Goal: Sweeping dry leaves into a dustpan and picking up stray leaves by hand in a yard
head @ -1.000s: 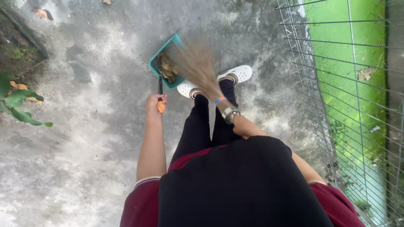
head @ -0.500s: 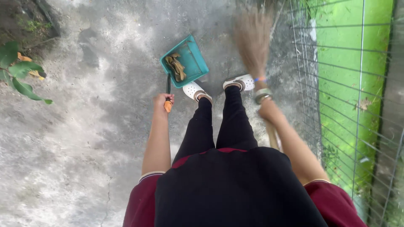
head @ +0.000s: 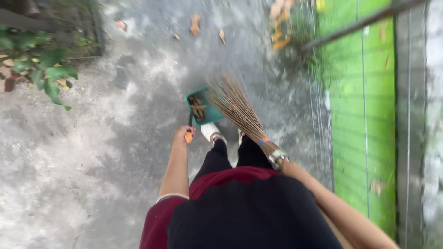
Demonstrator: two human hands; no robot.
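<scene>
At twelve o'clock from the left hand (head: 182, 135), clenched on its orange handle, sits the dustpan (head: 203, 107); right hand (head: 287, 167) grips the broom (head: 237, 110), bristles at eleven o'clock.

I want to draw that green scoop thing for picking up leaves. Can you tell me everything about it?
The dustpan is a teal, box-shaped plastic tray with raised walls, held just above the grey concrete ground, in front of a white shoe. Brown dry leaves lie inside it. A thin dark handle with an orange end runs back to the left hand, which grips it. The broom's straw bristles cross over its right side.
</scene>
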